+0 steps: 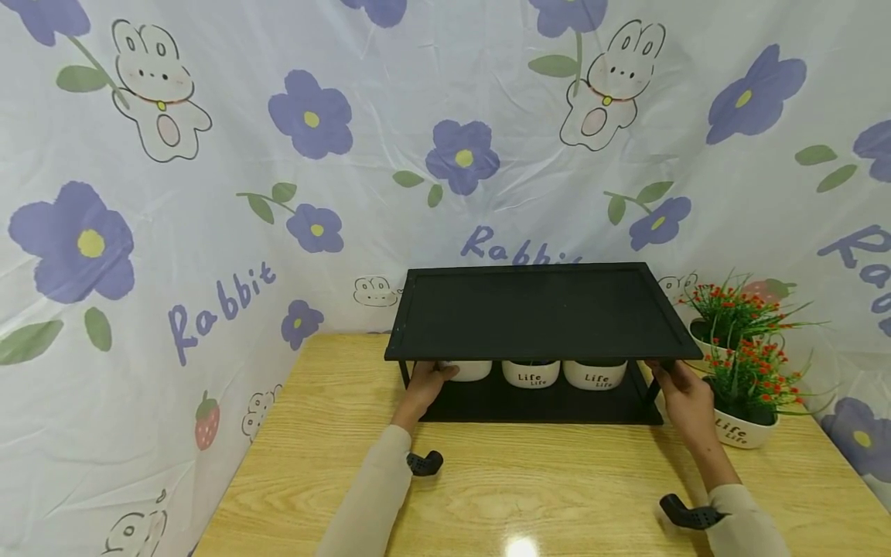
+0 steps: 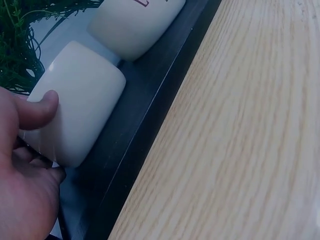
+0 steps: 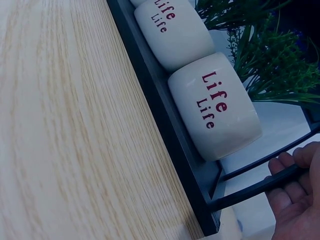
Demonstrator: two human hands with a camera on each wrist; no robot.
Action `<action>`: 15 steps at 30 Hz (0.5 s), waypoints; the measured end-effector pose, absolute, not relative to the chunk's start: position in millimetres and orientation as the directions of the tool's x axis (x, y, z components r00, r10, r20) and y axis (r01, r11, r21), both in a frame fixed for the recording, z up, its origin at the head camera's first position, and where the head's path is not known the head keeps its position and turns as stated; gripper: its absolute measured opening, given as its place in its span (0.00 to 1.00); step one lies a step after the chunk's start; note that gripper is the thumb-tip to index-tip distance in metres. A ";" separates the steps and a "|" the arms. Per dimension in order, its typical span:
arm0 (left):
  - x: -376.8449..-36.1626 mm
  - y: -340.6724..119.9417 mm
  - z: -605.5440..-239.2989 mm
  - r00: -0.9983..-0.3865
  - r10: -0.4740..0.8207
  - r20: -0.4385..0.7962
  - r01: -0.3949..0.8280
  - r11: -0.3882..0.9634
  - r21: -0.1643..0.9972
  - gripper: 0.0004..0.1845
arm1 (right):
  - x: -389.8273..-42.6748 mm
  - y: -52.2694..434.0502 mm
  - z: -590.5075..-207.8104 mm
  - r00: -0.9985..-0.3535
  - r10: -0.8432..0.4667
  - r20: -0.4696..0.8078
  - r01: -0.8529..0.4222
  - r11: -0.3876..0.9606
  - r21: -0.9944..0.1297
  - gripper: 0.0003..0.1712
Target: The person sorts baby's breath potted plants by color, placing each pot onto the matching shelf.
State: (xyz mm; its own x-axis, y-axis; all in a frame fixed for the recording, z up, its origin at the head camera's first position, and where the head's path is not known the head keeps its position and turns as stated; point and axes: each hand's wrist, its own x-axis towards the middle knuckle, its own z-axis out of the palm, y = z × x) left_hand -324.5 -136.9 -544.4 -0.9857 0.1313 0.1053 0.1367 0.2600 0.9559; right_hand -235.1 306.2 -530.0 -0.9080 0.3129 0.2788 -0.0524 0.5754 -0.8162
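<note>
Thumb (image 2: 42,111) against white pot (image 2: 85,107), left grip (image 2: 22,182) pinches it; right grip (image 3: 299,197) curls around black post (image 3: 245,193).

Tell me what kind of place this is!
Probably a decorated indoor corner, though I can't tell what building it's in. A rabbit-print cloth hangs behind a wood-grain table, where a black two-tier shelf holds white planters, some lettered "Life".
</note>
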 end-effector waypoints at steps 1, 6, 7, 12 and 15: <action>-324.8 -137.6 -545.4 -0.983 0.140 0.116 0.148 0.246 0.958 0.20 | -235.1 305.9 -530.0 -0.908 0.315 0.277 -0.049 0.575 -0.817 0.27; -322.5 -142.1 -546.5 -0.979 0.147 0.140 0.171 0.233 0.957 0.32 | -235.7 305.3 -530.8 -0.910 0.312 0.273 -0.053 0.565 -0.824 0.27; -321.1 -142.9 -545.5 -0.979 0.149 0.141 0.174 0.241 0.955 0.34 | -235.7 305.3 -530.9 -0.910 0.313 0.273 -0.052 0.565 -0.823 0.27; -308.9 -144.3 -533.0 -0.981 0.151 0.119 0.161 0.310 0.937 0.40 | -235.7 305.9 -531.5 -0.901 0.324 0.287 -0.050 0.580 -0.813 0.26; -300.3 -144.9 -525.0 -0.984 0.147 0.101 0.149 0.365 0.919 0.43 | -235.8 306.3 -531.5 -0.902 0.323 0.286 -0.052 0.577 -0.815 0.26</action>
